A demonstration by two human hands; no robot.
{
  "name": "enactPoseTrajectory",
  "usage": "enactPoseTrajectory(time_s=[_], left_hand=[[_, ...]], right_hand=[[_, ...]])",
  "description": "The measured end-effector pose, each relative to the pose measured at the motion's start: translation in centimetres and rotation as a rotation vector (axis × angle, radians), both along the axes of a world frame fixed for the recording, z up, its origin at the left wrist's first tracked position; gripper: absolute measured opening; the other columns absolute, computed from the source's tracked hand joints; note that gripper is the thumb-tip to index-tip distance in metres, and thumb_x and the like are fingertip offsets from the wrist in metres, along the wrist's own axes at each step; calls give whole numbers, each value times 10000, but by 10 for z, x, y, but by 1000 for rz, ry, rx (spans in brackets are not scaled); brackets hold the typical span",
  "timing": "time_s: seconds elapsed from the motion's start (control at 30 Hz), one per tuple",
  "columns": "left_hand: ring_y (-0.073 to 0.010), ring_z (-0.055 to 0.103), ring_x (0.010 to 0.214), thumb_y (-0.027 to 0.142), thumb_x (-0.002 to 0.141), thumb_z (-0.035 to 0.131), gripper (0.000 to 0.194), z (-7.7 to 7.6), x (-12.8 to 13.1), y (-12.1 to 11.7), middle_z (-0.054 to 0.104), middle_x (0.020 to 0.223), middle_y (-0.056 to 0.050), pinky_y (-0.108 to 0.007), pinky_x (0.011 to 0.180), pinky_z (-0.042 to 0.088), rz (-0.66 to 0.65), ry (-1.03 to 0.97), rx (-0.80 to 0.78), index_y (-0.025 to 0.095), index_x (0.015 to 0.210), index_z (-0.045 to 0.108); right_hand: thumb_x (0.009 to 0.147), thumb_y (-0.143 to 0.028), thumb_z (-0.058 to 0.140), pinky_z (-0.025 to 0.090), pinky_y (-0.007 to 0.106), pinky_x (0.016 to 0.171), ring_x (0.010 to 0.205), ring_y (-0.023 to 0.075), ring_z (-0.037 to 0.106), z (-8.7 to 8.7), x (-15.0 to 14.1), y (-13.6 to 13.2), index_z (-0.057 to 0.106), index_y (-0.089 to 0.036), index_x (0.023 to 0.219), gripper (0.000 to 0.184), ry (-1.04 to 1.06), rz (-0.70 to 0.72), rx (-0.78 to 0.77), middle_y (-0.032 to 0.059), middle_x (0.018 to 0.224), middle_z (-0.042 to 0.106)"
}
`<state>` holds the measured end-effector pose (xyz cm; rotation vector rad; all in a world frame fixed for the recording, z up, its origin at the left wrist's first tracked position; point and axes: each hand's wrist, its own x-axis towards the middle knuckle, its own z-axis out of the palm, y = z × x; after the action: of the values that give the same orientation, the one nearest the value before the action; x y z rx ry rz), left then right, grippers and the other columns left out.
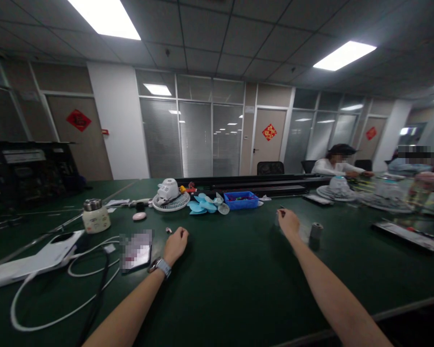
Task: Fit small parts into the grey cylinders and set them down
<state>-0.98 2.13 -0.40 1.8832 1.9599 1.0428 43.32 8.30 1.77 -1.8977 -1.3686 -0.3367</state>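
My right fingers (282, 216) pinch a small dark piece (282, 207) over the desk (231, 274), probably for precision; grey cylinder (316, 231) nearby. My left fingers (183, 233), curled near an earbud (168, 230): can't tell if holding anything.

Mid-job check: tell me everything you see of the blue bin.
The blue bin is rectangular, open-topped and looks plastic. It sits upright on the green table, holding small items too blurred to name. Light-blue blades lie close on its left; contact is unclear. Neither the left hand nor the right hand touches it.
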Motion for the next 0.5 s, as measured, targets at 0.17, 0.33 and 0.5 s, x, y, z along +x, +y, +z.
enactPoseTrajectory(time_s=[0.17,0.33,0.5], left_hand=[[-182,596,695,355,861,329,266,2,0,-1,644,739,-38,-247,596,346,-7,26,-19,213,845,553],[-177,599,696,344,862,329,264,2,1,-2,650,749,-37,-242,589,346,-11,52,-12,211,836,555],[-178,606,707,347,863,334,264,1,0,0,655,751,-35,-240,587,351,-16,66,-23,212,836,560]], right_hand=[[880,-309,442,437,281,734,867,217,633,1,1,2,683,-147,1009,318,20,-15,-30,123,968,679],[863,-350,454,453,304,731,856,245,644,2,4,5,717,-177,953,328,102,-56,-95,124,925,696],[798,-491,527,464,320,783,928,260,636,-10,9,6,657,-169,1108,466,162,-23,-59,127,1005,686]])
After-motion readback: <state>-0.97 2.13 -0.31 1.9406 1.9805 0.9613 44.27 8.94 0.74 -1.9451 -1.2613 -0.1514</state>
